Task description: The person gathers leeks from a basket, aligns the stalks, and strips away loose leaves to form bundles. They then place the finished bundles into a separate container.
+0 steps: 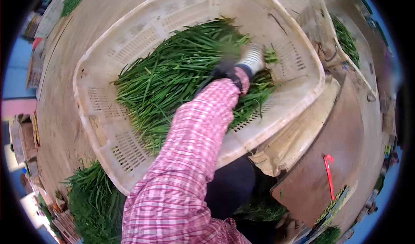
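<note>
Reaches up and rightward in a pink plaid sleeve (190, 131), with ribbed, striped fabric (253, 59) at the grip (241, 53). Too blurred to tell whether spread or pinching. Extends over long, slender green leaves (173, 71), heaped mostly left of the grip, inside a slotted, whitish plastic basket (255, 8) around both.

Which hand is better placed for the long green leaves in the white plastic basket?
Left, likely: left hand is at the leaves, its pink-checked sleeve reaching into the basket; right hand indistinct.
</note>
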Tool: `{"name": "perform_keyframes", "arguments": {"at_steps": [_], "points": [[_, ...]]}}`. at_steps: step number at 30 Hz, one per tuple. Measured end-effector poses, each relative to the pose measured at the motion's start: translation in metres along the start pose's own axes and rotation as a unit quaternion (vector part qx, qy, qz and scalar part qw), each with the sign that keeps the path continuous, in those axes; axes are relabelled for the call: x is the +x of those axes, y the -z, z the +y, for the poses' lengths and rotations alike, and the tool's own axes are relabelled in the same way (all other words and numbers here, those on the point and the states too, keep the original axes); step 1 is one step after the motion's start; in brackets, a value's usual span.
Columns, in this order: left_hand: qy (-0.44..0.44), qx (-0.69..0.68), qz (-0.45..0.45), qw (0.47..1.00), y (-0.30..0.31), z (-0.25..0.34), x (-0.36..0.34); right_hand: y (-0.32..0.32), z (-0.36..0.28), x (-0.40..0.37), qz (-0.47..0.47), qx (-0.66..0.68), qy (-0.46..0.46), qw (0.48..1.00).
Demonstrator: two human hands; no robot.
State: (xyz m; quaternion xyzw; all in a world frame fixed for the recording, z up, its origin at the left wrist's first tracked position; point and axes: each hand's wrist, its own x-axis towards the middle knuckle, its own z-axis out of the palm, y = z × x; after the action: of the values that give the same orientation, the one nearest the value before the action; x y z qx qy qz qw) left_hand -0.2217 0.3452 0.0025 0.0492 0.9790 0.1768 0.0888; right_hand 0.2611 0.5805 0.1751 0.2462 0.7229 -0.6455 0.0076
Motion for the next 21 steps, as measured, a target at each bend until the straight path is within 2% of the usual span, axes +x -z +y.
{"name": "perform_keyframes", "arguments": {"at_steps": [1,2,3,4,6,7,8,9,10,11,12,13,15,17,18,19,20,21], "points": [[-0.003,-0.051,0.029,0.998,0.0,-0.005,-0.004,0.0,-0.003,-0.002,0.017,0.003,-0.002,1.0],[-0.057,-0.181,0.088,0.978,0.003,-0.015,-0.011,0.001,-0.008,0.0,0.009,-0.006,0.024,1.0],[-0.105,-0.308,0.144,0.935,0.011,-0.03,-0.016,0.005,-0.01,0.001,-0.004,-0.015,0.053,0.998],[-0.042,-0.495,0.093,0.863,0.03,-0.041,-0.019,0.01,-0.01,-0.003,0.011,0.006,0.03,0.999],[0.025,-0.656,0.037,0.754,0.049,-0.047,-0.01,0.009,-0.014,-0.002,0.015,0.016,0.028,0.999],[-0.096,-0.558,0.1,0.818,0.042,-0.051,-0.001,0.008,-0.016,-0.001,0.009,0.018,0.024,0.999],[-0.203,-0.442,0.166,0.858,0.032,-0.06,0.005,0.008,-0.015,-0.003,0.005,0.025,0.01,1.0],[-0.078,-0.296,0.135,0.943,0.03,-0.055,0.003,0.007,-0.015,-0.003,-0.02,0.015,0.009,1.0],[0.028,-0.124,0.063,0.99,0.027,-0.049,-0.001,0.001,-0.014,0.003,-0.059,0.031,0.01,0.998],[0.005,-0.045,0.053,0.998,0.01,-0.043,-0.002,0.0,-0.011,0.001,-0.059,0.056,0.017,0.997],[0.042,-0.022,-0.056,0.997,0.027,-0.029,-0.028,0.007,-0.008,-0.002,-0.044,0.046,0.017,0.998],[0.018,-0.12,-0.057,0.991,0.012,-0.036,-0.035,0.014,-0.011,-0.005,-0.051,0.04,0.012,0.998],[-0.05,-0.136,-0.001,0.99,0.02,-0.075,-0.071,0.023,-0.012,-0.009,-0.01,0.025,0.025,0.999],[-0.063,-0.083,0.058,0.993,0.055,-0.156,-0.119,0.028,-0.007,-0.012,0.022,0.055,0.012,0.998],[-0.009,-0.04,0.011,0.999,0.081,-0.19,-0.15,0.03,-0.003,-0.011,0.047,0.047,0.022,0.998],[0.072,0.075,-0.055,0.993,0.092,-0.236,-0.168,0.032,0.001,-0.01,0.074,0.037,0.035,0.996],[0.229,0.14,-0.217,0.938,0.122,-0.246,-0.188,0.033,0.009,-0.011,0.077,0.039,0.035,0.996],[0.216,0.249,-0.162,0.93,0.095,-0.304,-0.209,0.031,0.022,-0.011,0.074,-0.011,0.079,0.994]]}}
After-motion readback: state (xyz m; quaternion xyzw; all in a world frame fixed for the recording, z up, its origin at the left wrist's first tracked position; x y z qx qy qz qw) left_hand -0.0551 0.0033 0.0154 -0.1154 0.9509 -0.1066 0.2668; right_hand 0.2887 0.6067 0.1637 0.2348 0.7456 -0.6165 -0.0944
